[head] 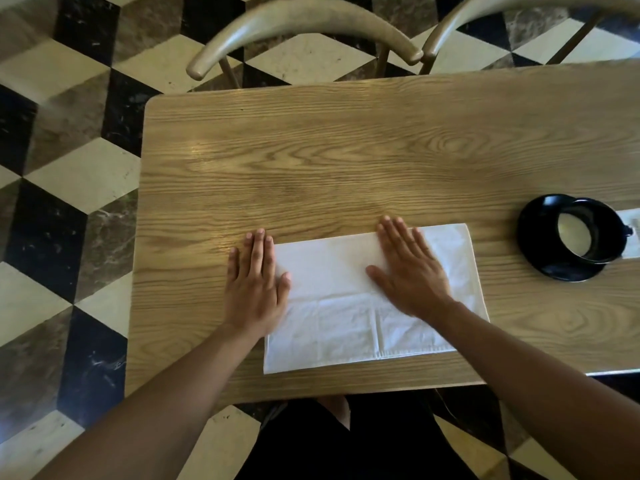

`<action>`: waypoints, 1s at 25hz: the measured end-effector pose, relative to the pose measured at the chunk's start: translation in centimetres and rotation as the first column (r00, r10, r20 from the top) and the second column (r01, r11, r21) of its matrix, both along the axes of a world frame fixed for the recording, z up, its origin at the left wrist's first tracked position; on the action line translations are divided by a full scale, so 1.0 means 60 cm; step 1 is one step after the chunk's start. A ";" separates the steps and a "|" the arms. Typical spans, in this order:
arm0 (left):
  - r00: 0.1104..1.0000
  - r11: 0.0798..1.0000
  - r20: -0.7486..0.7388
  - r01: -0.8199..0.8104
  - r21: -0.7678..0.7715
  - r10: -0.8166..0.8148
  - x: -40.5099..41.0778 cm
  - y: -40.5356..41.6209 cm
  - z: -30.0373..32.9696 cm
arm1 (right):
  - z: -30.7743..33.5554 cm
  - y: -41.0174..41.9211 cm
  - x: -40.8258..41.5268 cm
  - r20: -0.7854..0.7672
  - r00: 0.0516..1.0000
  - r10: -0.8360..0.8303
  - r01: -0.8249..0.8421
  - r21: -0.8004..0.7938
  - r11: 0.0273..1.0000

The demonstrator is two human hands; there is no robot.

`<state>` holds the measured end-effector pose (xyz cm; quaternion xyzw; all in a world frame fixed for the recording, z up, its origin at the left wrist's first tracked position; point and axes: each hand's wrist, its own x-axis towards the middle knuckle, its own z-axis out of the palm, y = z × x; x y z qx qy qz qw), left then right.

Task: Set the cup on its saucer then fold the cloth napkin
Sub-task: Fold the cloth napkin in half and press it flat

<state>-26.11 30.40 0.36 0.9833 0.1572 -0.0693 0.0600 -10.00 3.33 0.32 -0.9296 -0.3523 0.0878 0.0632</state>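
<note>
A white cloth napkin [339, 306] lies folded into a rectangle near the front edge of the wooden table [311, 161]. My left hand [254, 282] lies flat with straight fingers at the napkin's left edge, partly on the wood. My right hand [408, 268] presses flat on the napkin's upper right part, fingers spread and straight. Off to the right, a black cup [588, 233] with a pale inside stands on its black saucer [540, 258].
Two curved wooden chair backs [301, 26] stand at the table's far side. A white paper [632, 233] lies under the saucer's right side. The floor around has a black, cream and brown cube pattern. My dark-clothed legs show below the table's front edge.
</note>
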 end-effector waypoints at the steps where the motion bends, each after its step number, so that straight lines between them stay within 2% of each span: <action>1: 1.000 1.000 -0.003 0.001 0.002 -0.001 -0.001 0.001 -0.001 | 0.000 -0.026 0.014 0.003 0.999 -0.035 0.035 -0.015 0.999; 4: 1.000 1.000 -0.014 0.000 0.005 0.000 -0.002 0.002 -0.002 | 0.002 -0.075 0.039 0.025 0.995 -0.101 0.102 -0.052 0.993; 11: 0.999 0.999 -0.050 -0.013 -0.034 0.011 0.002 0.001 0.002 | 0.005 -0.079 0.044 -0.006 0.995 -0.100 0.100 -0.016 0.995; 14: 0.999 0.989 -0.012 -0.043 -0.144 0.042 0.000 0.004 0.011 | 0.021 -0.057 0.030 -0.090 0.984 -0.153 0.155 0.016 0.988; 16: 0.985 0.958 0.095 -0.118 -0.261 0.147 -0.008 0.000 0.025 | 0.037 -0.018 0.000 -0.142 0.976 -0.162 0.172 0.062 0.983; 17: 0.970 0.949 0.163 -0.125 -0.291 0.178 -0.017 -0.006 0.031 | 0.045 0.007 -0.023 -0.167 0.976 -0.139 0.154 0.081 0.985; 19: 0.964 0.963 0.248 -0.030 -0.269 0.099 -0.049 -0.031 0.035 | 0.053 0.061 -0.082 -0.210 0.976 -0.057 0.081 0.105 0.991; 22: 0.974 0.970 0.207 0.135 -0.205 -0.092 -0.115 -0.066 0.025 | 0.056 0.130 -0.167 -0.202 0.976 0.081 -0.049 0.158 0.986; 25: 0.987 0.983 0.147 0.085 -0.161 -0.061 -0.144 -0.072 0.014 | 0.054 0.163 -0.212 -0.175 0.971 0.161 -0.133 0.161 0.978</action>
